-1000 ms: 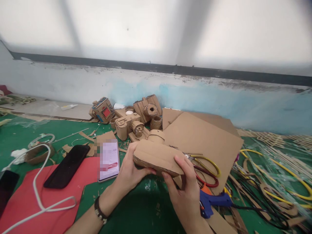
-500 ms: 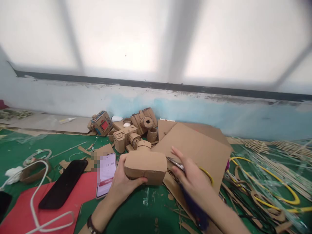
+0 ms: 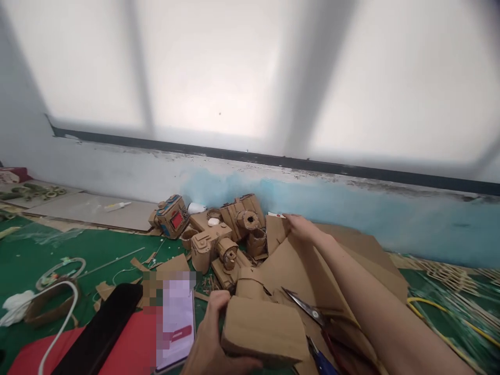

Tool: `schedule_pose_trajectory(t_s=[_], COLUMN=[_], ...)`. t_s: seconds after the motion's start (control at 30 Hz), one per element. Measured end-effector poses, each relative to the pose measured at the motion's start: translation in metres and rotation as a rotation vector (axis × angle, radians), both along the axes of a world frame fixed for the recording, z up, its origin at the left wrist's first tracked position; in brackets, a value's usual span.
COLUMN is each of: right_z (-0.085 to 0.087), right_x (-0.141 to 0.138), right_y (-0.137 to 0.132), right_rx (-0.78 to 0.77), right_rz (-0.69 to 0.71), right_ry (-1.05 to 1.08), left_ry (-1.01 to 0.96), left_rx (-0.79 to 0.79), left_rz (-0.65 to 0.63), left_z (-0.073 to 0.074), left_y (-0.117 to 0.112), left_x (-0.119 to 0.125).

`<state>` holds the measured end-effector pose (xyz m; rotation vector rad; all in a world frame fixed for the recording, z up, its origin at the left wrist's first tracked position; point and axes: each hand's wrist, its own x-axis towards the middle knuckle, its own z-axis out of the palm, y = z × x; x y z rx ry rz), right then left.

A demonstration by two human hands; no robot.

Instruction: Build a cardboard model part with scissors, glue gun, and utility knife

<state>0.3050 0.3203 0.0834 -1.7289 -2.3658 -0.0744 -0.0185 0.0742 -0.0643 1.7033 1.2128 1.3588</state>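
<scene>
My left hand (image 3: 213,338) grips a rounded cardboard box (image 3: 265,328) from its left side, thumb along the lower front. A short cardboard cylinder (image 3: 250,281) shows just behind the box. My right hand (image 3: 304,229) reaches to the back by the wall. Its fingers are drawn together at the top edge of a cardboard sheet (image 3: 276,232), beside a small white item with a red mark (image 3: 275,214); what they hold is hidden. Scissors with dark red handles (image 3: 314,313) lie on the cardboard under my right forearm. A blue-handled tool (image 3: 322,362) sits right of the box.
Cardboard camera models (image 3: 211,245) cluster at the back, one with a red panel (image 3: 176,219). Left of my hand are a phone (image 3: 177,312), a black slab (image 3: 105,323), red paper (image 3: 133,338) and a white cable (image 3: 72,302). Yellow tubing (image 3: 437,307) lies right.
My right hand has left the scissors and stretched out to the back edge of the cardboard. The view has shifted, and the box in my left hand appears lower and nearer.
</scene>
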Motion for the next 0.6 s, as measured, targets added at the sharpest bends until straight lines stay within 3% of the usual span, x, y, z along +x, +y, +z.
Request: schedule_pose_trajectory(t_s=[0.13, 0.23, 0.4, 0.6], right_z=[-0.001, 0.017, 0.076, 0.153], right_x=[-0.001, 0.007, 0.027, 0.011], right_y=[0.022, 0.027, 0.003, -0.075], right_rx=[-0.026, -0.020, 0.188, 0.613], right_rz=[0.066, 0.106, 0.058, 0.053], right_ry=[0.049, 0.096, 0.211, 0.362], left_ry=[0.009, 0.014, 0.077, 0.080], left_rx=[0.013, 0.043, -0.065, -0.156], left_rz=[-0.052, -0.095, -0.143, -0.051], left_z=[-0.022, -0.029, -0.009, 0.022], left_y=[0.007, 0.007, -0.001, -0.010], left_x=[0.003, 0.003, 0.002, 0.009])
